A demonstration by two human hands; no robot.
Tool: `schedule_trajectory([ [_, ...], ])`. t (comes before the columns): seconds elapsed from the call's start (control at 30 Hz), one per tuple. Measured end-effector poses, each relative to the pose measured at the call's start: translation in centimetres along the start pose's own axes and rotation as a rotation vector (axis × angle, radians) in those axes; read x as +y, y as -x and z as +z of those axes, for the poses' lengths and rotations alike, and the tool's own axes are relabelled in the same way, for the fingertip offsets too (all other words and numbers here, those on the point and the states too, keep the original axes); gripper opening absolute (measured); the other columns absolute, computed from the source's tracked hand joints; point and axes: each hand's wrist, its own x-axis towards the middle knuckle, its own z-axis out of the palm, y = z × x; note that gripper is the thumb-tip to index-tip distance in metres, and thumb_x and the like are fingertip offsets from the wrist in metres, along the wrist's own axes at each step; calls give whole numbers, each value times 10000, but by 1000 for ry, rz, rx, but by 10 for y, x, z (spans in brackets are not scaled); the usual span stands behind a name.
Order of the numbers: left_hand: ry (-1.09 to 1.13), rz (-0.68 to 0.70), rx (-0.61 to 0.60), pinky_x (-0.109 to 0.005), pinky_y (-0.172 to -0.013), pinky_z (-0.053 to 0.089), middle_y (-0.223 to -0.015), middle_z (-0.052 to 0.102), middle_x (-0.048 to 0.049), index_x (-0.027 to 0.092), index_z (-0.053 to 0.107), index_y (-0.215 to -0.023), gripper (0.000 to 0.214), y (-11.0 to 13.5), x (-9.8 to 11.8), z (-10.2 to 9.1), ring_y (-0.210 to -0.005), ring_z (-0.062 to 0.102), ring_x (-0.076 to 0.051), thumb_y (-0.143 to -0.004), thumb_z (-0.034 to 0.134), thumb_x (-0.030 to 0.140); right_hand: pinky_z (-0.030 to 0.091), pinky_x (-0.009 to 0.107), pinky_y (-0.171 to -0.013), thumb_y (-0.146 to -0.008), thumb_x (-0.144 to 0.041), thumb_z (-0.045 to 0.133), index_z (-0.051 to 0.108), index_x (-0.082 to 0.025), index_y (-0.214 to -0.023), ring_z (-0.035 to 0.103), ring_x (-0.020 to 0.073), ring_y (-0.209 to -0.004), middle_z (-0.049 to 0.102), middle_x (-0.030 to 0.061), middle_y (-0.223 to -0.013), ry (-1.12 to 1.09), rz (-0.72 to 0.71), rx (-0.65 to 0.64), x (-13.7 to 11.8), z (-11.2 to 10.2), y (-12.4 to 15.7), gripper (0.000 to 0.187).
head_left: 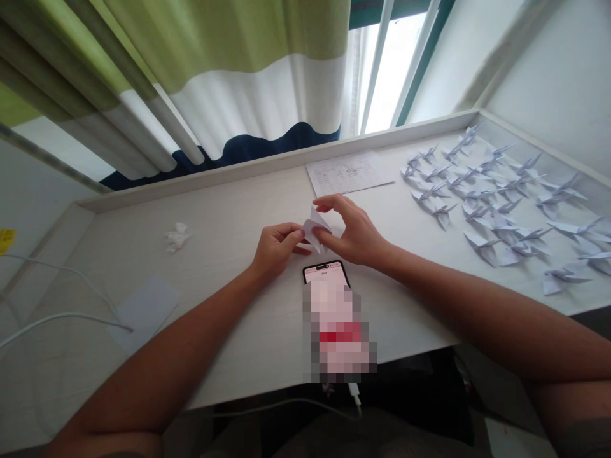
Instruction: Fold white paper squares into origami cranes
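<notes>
White wooden desk (238, 197), raised rim along far edge and both sides. Green, white and navy fabric curtain (252, 38) hangs behind it; bright barred window (377, 76) to its right.

Right part of desk: a large cluster of white folded-paper birds (503, 219), wings spread, many close together. Flat white printed paper sheet (346, 173) near the far rim, left of the birds. Plain white paper sheet (147, 308) at left beside the left forearm, white cable (90, 316) running over it.

Black-edged phone (329, 305), pinkish screen, lies at the near edge, centre; lower part pixelated, can't read. White plug (354, 391) at its near end.

Left hand (277, 248): thumb and forefinger pinched nearly closed on the left edge of a small folded white paper piece (314, 230). Right hand (356, 232): partly open curl around the same piece, thumb on its near face, forefinger up at its top point. Piece sits between the hands, just beyond the phone; contact with desk unclear.

Smallest: crumpled white wad (177, 237), left of the left hand, well apart.
</notes>
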Motion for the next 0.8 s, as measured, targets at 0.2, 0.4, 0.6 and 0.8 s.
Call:
schedule_trajectory([
  [0.2, -28, -29, 12, -339, -611, 688, -827, 795, -75, 147, 779, -838, 197, 1, 2, 3, -777, 807, -255, -793, 782, 339, 590, 381, -828, -884, -218, 692, 666, -208, -1170, 717, 194, -815, 761, 15, -878, -148, 175, -38, 0, 5, 0, 287],
  [0.4, -62, 10, 63, -291, -552, 657, -856, 796, -66, 160, 761, -932, 323, -1, -2, 6, -759, 789, -227, -746, 890, 389, 600, 357, -804, -888, -213, 720, 667, -218, -1167, 722, 184, -789, 779, 5, -859, -133, 151, -49, 0, 7, 1, 284],
  [0.6, -238, 57, 89, -270, -575, 620, -831, 798, -75, 161, 801, -986, 384, 5, -4, 8, -709, 754, -192, -872, 815, 527, 585, 355, -797, -897, -201, 728, 663, -205, -1201, 750, 217, -868, 794, 46, -968, -8, 92, -66, -1, 4, 1, 311],
  [0.8, -487, 211, 83, -268, -640, 565, -815, 787, -39, 191, 780, -955, 270, 12, -3, 8, -684, 706, -164, -993, 678, 439, 589, 354, -849, -964, -177, 643, 668, -223, -1185, 753, 230, -993, 794, 72, -1110, 48, -20, -29, -5, 3, 3, 228],
])
